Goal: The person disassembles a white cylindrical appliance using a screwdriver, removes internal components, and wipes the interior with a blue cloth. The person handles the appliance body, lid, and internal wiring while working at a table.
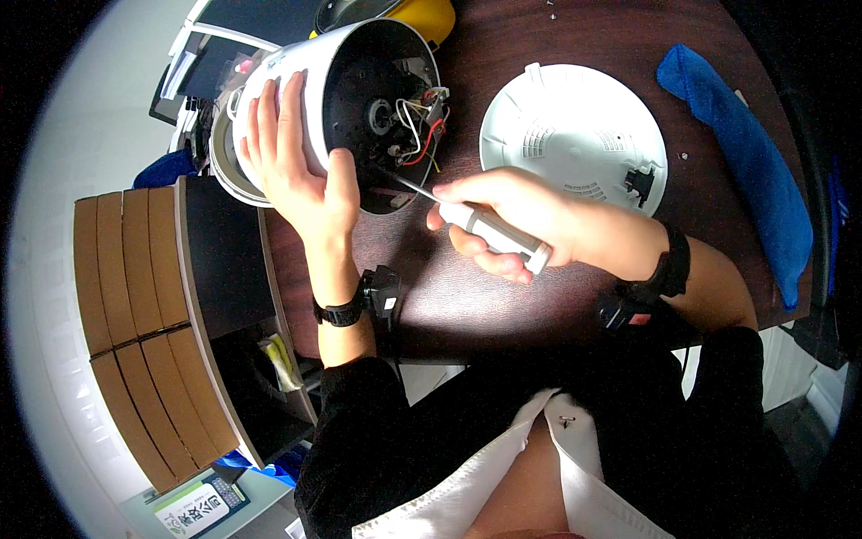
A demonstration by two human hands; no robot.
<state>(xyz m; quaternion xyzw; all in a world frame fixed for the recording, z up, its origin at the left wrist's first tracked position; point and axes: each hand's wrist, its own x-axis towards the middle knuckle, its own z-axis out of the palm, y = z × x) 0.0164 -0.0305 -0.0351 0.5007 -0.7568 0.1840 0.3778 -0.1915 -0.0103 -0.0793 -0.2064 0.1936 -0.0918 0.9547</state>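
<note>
A white cylindrical appliance body (310, 67), resembling a rice cooker, lies tipped on its side with its open underside toward the right. Inside, a dark cavity shows a round fitting and loose red and white wires (422, 135). My left hand (301, 171) rests on its white wall, fingers stretched out and thumb near the rim. A screwdriver (498, 235) with a white and grey handle is gripped in my right hand (525, 211). Its shaft reaches into the lower part of the cavity; the tip is hard to make out. Right of the body lies a round white base cover (575, 117) with vent slots.
A blue cloth (736, 162) lies along the right of the dark wooden table (467, 314). Small screws (684, 156) are scattered near the cover. Behind the body sits a yellow container (426, 20). Brown cardboard boxes (135, 269) and a shelf (229, 260) stand at left.
</note>
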